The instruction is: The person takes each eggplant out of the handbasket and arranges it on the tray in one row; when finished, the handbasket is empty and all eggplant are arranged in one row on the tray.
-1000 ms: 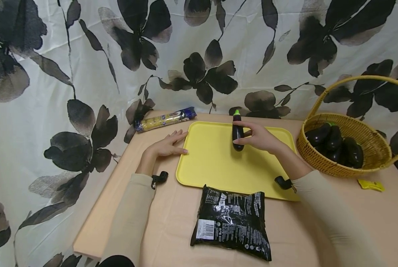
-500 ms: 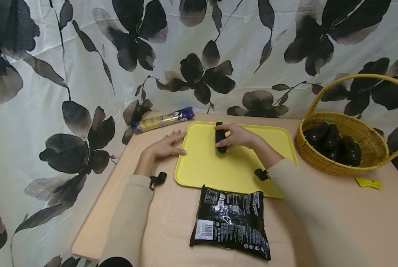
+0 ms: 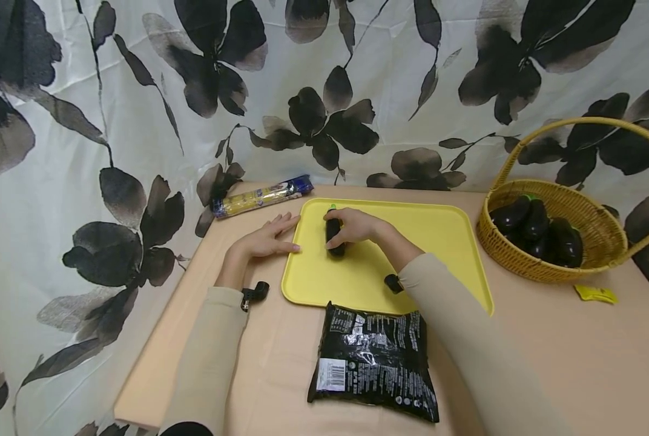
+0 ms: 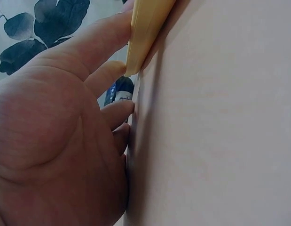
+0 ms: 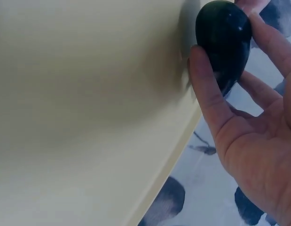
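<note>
A dark, glossy eggplant (image 3: 333,236) with a green stem end is pinched between the thumb and fingers of my right hand (image 3: 357,226), over the left part of the yellow tray (image 3: 411,242). In the right wrist view the rounded end of the eggplant (image 5: 224,40) faces the camera, with the fingers around its sides. Whether it touches the tray is hard to tell. My left hand (image 3: 264,241) rests on the table at the tray's left edge, fingers extended. Its thumb and a finger touch the tray's rim (image 4: 145,33) in the left wrist view.
A wicker basket (image 3: 499,254) holding several eggplants (image 3: 537,227) stands at the right. Near it lies a small yellow packet (image 3: 596,294). A black bag (image 3: 373,363) lies in front of the tray, and a long yellow-and-blue package (image 3: 261,198) lies at the back left.
My right hand has carried the eggplant leftward across the tray, from its middle to its left part. My left hand has stayed at the tray's edge.
</note>
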`<move>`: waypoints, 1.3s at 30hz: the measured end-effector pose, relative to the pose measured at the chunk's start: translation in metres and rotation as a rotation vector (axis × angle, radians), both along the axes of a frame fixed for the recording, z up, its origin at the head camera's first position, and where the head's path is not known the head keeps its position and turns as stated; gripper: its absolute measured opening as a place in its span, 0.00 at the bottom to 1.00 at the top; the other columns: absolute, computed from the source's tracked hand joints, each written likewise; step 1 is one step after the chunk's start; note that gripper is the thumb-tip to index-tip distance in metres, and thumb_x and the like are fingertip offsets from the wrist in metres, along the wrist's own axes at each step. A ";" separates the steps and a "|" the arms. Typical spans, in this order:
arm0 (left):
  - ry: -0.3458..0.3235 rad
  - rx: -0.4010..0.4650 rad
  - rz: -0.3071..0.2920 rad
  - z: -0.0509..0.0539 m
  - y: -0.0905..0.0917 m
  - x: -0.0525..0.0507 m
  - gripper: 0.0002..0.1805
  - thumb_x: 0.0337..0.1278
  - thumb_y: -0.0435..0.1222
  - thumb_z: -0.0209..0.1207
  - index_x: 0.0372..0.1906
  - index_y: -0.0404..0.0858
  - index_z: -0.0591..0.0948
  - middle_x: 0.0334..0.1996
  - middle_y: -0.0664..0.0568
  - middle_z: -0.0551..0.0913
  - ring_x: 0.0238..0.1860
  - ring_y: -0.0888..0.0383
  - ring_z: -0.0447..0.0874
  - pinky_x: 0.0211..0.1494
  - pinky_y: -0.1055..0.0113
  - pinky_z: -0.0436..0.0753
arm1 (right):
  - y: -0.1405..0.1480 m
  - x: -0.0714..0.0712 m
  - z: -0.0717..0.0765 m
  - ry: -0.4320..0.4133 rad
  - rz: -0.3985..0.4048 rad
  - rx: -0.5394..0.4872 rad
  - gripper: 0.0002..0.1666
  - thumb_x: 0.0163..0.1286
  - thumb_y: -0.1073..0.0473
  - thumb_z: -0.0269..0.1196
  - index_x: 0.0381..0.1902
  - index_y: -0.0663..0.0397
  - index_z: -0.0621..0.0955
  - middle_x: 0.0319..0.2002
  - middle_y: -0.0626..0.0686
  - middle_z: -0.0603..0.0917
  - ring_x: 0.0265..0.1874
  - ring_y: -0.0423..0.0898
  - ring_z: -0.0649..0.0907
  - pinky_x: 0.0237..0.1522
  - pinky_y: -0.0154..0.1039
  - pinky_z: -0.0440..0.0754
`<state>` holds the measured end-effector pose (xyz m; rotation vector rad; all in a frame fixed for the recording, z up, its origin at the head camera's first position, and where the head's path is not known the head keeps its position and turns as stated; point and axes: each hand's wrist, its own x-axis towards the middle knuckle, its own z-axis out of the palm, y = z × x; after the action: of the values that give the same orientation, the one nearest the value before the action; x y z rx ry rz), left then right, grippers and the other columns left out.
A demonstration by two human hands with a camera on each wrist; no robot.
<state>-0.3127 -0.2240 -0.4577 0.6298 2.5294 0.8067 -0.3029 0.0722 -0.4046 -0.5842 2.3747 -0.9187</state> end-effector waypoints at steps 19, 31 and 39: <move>0.004 -0.007 -0.011 0.002 0.000 0.000 0.52 0.64 0.63 0.64 0.85 0.57 0.51 0.87 0.48 0.39 0.86 0.46 0.28 0.86 0.42 0.30 | -0.034 0.002 -0.005 0.042 0.002 0.052 0.50 0.66 0.46 0.75 0.80 0.49 0.66 0.75 0.60 0.70 0.64 0.53 0.76 0.60 0.43 0.83; -0.002 0.002 0.001 0.002 -0.001 0.001 0.53 0.62 0.64 0.64 0.85 0.58 0.51 0.87 0.49 0.39 0.86 0.47 0.28 0.86 0.42 0.30 | -0.041 0.005 -0.007 0.057 -0.013 0.032 0.50 0.67 0.45 0.74 0.80 0.50 0.66 0.69 0.61 0.74 0.46 0.51 0.86 0.46 0.40 0.88; 0.009 -0.001 0.000 -0.001 -0.001 -0.001 0.53 0.61 0.65 0.64 0.85 0.59 0.51 0.87 0.50 0.39 0.86 0.47 0.28 0.86 0.41 0.30 | -0.042 0.009 -0.002 0.016 -0.012 0.018 0.51 0.68 0.46 0.74 0.82 0.49 0.64 0.72 0.62 0.72 0.39 0.53 0.88 0.48 0.48 0.90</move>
<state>-0.3134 -0.2253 -0.4588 0.6344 2.5373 0.8049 -0.2942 0.0304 -0.4067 -0.5729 2.4006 -0.8998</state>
